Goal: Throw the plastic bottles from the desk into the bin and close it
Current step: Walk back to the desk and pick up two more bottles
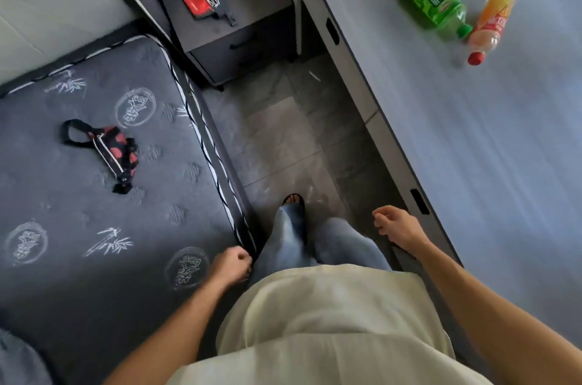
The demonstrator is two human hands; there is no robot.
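Two plastic bottles lie on their sides on the grey desk (472, 164) at the upper right. The green bottle (434, 0) has a green cap; touching it on the right is the orange bottle (491, 25) with a red cap. My right hand (398, 225) hangs low beside the desk's front edge, far from the bottles, fingers loosely curled and holding nothing. My left hand (231, 266) hangs at the mattress edge, fingers curled shut, holding nothing. No bin is in view.
A dark patterned mattress (94, 211) fills the left, with a black-and-red folded umbrella (110, 151) on it. A dark nightstand (230, 29) with a red item on top stands ahead. A narrow tiled floor aisle (283, 139) runs between bed and desk.
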